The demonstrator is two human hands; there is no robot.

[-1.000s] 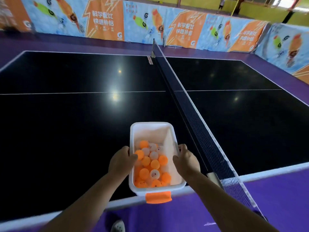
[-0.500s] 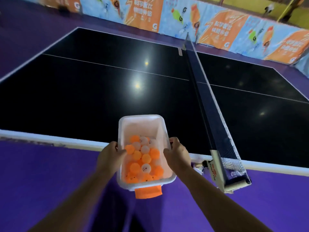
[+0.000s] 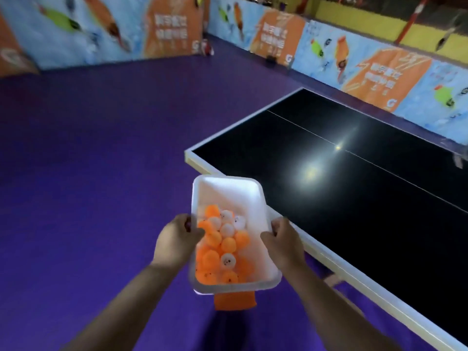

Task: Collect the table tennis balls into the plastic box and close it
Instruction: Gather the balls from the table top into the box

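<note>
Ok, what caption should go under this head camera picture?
Open box of balls held by left hand and right hand above the purple floor, beside the table.

Dim hall, motion-blurred; lamp glare on table; edges warped.

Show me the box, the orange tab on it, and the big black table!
box (image 3: 225, 190): head view, bare white inside wall at the far end.
orange tab (image 3: 235, 301): head view, middle of the tab below the near rim.
table (image 3: 354, 198): head view, bare black top.
</note>
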